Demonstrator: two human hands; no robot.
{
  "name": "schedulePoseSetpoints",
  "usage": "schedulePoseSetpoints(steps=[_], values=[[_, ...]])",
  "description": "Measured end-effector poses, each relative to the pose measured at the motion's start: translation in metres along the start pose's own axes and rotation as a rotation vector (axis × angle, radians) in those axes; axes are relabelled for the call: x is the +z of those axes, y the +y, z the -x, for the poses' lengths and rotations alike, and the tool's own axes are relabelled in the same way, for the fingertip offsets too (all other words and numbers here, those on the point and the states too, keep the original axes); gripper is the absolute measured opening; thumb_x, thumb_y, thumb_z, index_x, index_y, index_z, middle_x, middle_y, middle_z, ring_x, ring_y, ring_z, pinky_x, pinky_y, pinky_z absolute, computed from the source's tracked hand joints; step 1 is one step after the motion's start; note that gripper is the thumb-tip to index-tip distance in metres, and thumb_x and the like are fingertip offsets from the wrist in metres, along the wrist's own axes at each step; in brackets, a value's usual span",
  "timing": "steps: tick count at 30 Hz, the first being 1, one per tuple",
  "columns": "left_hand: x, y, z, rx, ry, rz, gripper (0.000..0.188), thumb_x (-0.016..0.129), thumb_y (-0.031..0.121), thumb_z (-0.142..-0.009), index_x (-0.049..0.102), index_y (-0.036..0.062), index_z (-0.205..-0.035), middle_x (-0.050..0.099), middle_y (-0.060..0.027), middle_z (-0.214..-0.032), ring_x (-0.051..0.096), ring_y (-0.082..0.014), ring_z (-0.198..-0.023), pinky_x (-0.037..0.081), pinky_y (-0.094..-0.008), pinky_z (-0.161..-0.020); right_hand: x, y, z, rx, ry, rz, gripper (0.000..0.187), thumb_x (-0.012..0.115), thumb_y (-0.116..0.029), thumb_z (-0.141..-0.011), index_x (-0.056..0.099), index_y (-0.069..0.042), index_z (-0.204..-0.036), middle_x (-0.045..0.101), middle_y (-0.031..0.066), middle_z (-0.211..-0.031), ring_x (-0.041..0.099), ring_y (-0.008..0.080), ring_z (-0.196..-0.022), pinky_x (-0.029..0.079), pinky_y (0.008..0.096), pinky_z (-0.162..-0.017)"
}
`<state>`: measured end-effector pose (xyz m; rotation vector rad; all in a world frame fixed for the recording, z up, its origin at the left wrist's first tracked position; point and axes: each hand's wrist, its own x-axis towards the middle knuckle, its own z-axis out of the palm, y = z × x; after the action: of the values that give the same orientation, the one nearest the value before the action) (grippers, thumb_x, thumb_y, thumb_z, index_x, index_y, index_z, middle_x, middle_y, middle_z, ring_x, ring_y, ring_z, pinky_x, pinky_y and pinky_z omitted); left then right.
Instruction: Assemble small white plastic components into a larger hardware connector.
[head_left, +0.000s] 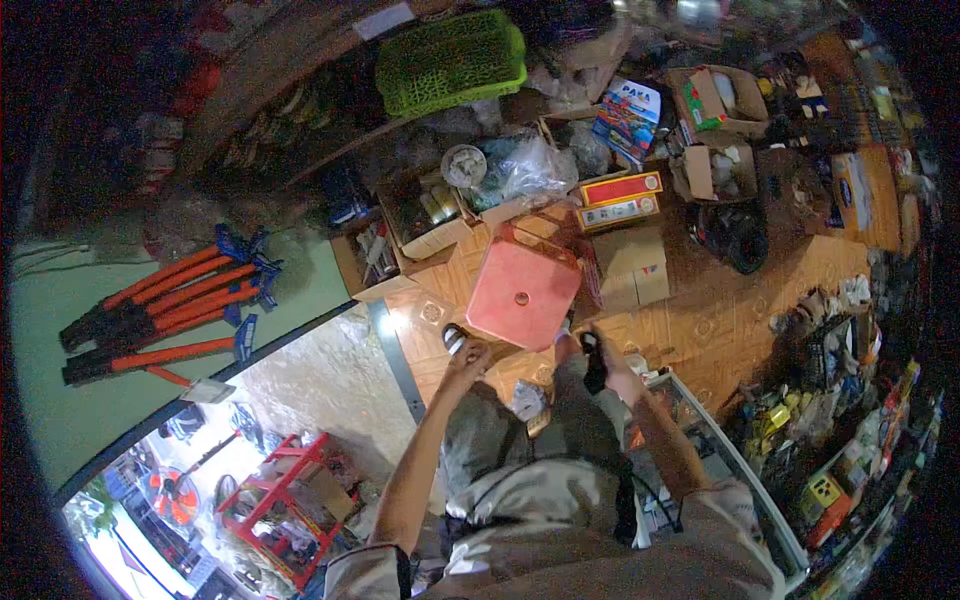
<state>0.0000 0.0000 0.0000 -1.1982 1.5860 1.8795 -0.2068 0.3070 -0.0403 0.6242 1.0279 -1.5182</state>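
Your left hand (470, 368) looks slightly nearer than your right hand (622, 380) to the pink stool (522, 292).
Your left fingers curl beside a black-and-white item (454, 337), your right hand is partly closed at a black item (593, 362); I cannot tell whether either grips. Just beyond, the stool lies ahead, between their lines, on the patterned floor (690, 335), its squarish seat turned, without a clear long axis.

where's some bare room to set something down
Free: atop the red stool; the green surface this side of the orange-handled tools; the patterned floor between the cardboard and framed case. Crowded: beyond the stool, with open boxes and bags.
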Motion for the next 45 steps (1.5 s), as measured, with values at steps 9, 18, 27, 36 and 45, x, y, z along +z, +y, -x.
schedulePoseSetpoints(steps=[9, 18, 27, 36, 45], values=[[-0.005, -0.062, -0.175, 0.236, 0.519, -0.429, 0.075, 0.075, 0.048, -0.087, 0.047, 0.0031, -0.14, 0.055, -0.0235, -0.134, 0.052, -0.0435, -0.122, 0.041, -0.053, -0.103, -0.02, 0.02, -0.142, -0.094, 0.476, 0.235, 0.051, 0.056, -0.05, -0.103, 0.059, -0.012, -0.136, 0.066, -0.0007, -0.107, 0.057, 0.0101, -0.086, 0.046, 0.0289, -0.073], [-0.015, -0.177, -0.085, 0.055, 0.619, -0.158, 0.075, 0.075, 0.041, -0.087, 0.045, 0.0003, -0.142, 0.056, -0.0274, -0.13, 0.054, -0.0456, -0.118, 0.045, -0.0519, -0.101, 0.054, 0.1, -0.161, -0.172, 0.393, 0.989, 0.068, 0.065, -0.047, -0.098, 0.043, -0.005, -0.147, 0.065, 0.0154, -0.128, 0.062, 0.0277, -0.116, 0.049, 0.0384, -0.097], [-0.055, -0.174, -0.023, 0.046, 0.66, -0.529, 0.099, 0.08, 0.018, -0.076, 0.024, 0.0036, -0.156, 0.024, -0.0282, -0.158, 0.03, -0.0504, -0.142, 0.041, -0.0572, -0.109, 0.062, 0.144, -0.155, -0.079, 0.076, 1.984, 0.066, 0.069, -0.043, -0.089, 0.05, 0.0, -0.136, 0.062, 0.0297, -0.126, 0.062, 0.0447, -0.116, 0.051, 0.0505, -0.099], [-0.055, -0.187, -0.09, 0.152, 0.462, -0.849, 0.06, 0.056, 0.008, -0.091, 0.047, 0.0152, -0.149, 0.034, -0.0237, -0.157, 0.051, -0.0472, -0.126, 0.05, -0.0548, -0.094, 0.087, 0.125, -0.198, -0.376, -0.075, 2.108, 0.047, 0.066, -0.023, -0.085, 0.06, -0.011, -0.13, 0.068, 0.0209, -0.112, 0.07, 0.0364, -0.094, 0.057, 0.0506, -0.079], [-0.094, -0.202, -0.153, 0.302, 0.042, -1.164, 0.02, 0.06, 0.015, -0.085, 0.066, 0.0076, -0.103, 0.068, -0.0169, -0.103, 0.071, -0.0344, -0.09, 0.057, -0.0447, -0.082, 0.055, 0.176, -0.273, -1.217, -0.352, 3.339, 0.013, 0.063, -0.018, -0.083, 0.062, -0.012, -0.095, 0.05, -0.0004, -0.075, 0.051, 0.0241, -0.064, 0.045, 0.0349, -0.054]])
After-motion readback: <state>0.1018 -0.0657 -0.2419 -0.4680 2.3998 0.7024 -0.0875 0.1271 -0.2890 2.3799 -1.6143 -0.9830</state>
